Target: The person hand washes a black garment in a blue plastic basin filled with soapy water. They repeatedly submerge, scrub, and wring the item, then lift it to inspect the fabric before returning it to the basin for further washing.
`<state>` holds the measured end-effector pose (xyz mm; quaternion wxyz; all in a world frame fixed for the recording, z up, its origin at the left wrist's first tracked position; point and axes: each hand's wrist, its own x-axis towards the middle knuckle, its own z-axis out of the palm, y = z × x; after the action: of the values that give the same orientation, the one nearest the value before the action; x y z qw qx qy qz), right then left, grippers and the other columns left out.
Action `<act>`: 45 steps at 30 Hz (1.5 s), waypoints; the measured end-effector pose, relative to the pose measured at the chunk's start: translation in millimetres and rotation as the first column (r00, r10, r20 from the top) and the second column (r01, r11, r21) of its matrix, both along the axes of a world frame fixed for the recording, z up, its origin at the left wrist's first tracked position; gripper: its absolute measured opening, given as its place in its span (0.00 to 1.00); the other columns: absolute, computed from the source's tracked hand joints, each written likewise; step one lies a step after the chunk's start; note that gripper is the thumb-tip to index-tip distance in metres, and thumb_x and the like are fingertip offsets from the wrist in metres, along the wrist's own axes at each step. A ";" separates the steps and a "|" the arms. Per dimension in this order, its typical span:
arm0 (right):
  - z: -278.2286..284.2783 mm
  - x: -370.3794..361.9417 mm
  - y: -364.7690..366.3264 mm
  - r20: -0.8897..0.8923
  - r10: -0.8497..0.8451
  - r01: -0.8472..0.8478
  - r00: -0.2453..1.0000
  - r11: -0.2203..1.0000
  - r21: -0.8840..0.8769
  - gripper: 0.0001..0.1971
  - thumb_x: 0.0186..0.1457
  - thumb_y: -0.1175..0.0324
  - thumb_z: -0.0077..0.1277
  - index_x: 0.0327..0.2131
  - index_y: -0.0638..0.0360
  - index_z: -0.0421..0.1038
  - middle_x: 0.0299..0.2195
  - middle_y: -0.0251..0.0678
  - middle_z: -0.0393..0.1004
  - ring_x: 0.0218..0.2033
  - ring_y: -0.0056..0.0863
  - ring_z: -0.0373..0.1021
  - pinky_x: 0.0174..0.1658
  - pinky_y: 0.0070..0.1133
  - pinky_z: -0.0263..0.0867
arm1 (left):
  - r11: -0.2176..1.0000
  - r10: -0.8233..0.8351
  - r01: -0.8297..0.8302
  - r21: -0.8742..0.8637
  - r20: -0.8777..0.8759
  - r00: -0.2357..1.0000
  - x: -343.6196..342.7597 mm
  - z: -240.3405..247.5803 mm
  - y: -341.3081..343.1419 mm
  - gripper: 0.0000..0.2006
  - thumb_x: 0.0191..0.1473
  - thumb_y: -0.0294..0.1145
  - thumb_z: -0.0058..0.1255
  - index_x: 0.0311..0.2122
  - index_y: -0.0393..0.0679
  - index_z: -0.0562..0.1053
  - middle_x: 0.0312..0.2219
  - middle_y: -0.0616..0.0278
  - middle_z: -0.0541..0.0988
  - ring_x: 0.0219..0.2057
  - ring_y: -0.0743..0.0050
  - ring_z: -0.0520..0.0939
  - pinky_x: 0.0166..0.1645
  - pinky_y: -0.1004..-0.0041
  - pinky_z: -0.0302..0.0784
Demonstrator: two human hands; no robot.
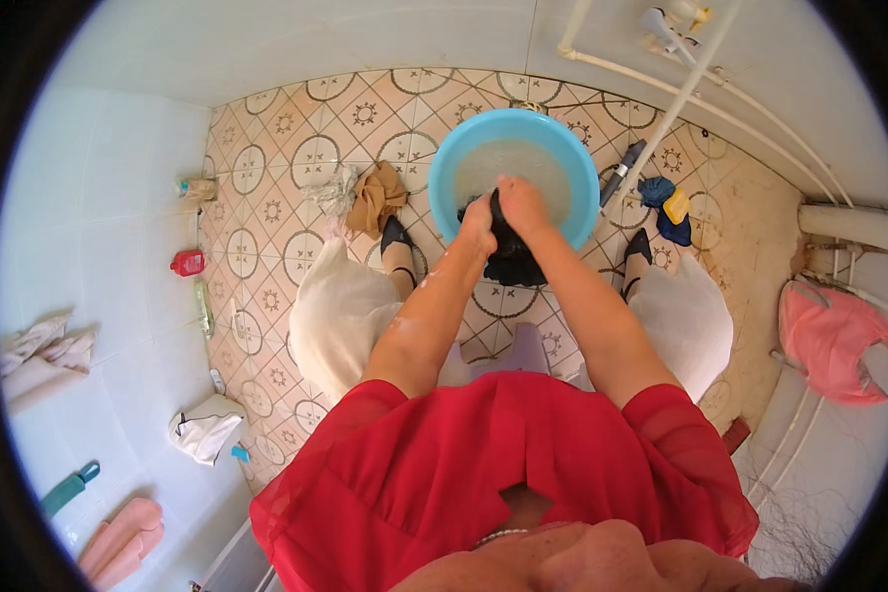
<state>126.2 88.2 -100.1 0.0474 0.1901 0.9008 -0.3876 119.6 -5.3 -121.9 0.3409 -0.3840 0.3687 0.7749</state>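
A round light-blue basin (444,148) on the tiled floor holds cloudy grey water. Over its near rim hangs a wet black cloth (511,259), partly inside the basin and partly outside; its exact kind cannot be made out. My left hand (480,223) is closed on the cloth at the near left of the basin. Close beside it, my right hand (520,205) is closed on the same cloth, with the black fabric showing between the two. Some soap suds lie on my left forearm.
Brown and whitish cloths (377,195) lie left of the basin. Blue and yellow cloths (669,207) lie to its right, near a grey-black tube-shaped thing (622,174) and a white pipe (683,94). A red container (187,262) stands by the left wall. A pink cloth (831,340) hangs at right.
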 end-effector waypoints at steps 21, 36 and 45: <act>95.2 113.4 49.3 0.011 0.186 -0.147 0.982 0.809 -0.570 0.07 0.39 0.70 0.49 0.24 0.63 0.68 0.22 0.30 0.66 0.27 0.22 0.61 0.32 0.21 0.57 | 0.950 -0.272 0.297 -0.092 -0.710 0.650 13.1 204.2 -47.4 0.08 0.55 0.36 0.42 0.29 0.43 0.65 0.26 0.62 0.71 0.26 0.71 0.72 0.38 0.65 0.72; 159.9 123.8 49.1 -0.247 0.111 -0.260 0.963 0.635 -0.727 0.04 0.46 0.70 0.51 0.27 0.58 0.68 0.22 0.25 0.65 0.24 0.15 0.60 0.28 0.16 0.57 | 0.690 -0.722 0.557 -0.462 -0.494 0.485 59.1 182.7 -45.6 0.14 0.52 0.43 0.50 0.39 0.45 0.68 0.39 0.62 0.71 0.43 0.70 0.69 0.48 0.64 0.63; 141.9 118.3 59.8 -0.176 0.092 -0.164 0.980 0.872 -0.461 0.21 0.44 0.73 0.48 0.46 0.60 0.62 0.40 0.41 0.67 0.40 0.33 0.66 0.43 0.24 0.62 | 0.953 -0.293 0.238 -0.186 -0.767 0.571 37.5 262.5 -39.3 0.09 0.45 0.24 0.48 0.20 0.48 0.62 0.17 0.73 0.63 0.21 0.84 0.65 0.26 0.79 0.64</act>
<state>244.6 148.0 41.8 0.0510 0.0832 0.7905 -0.6046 157.1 -44.6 140.6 0.2446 0.0439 0.5576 0.7920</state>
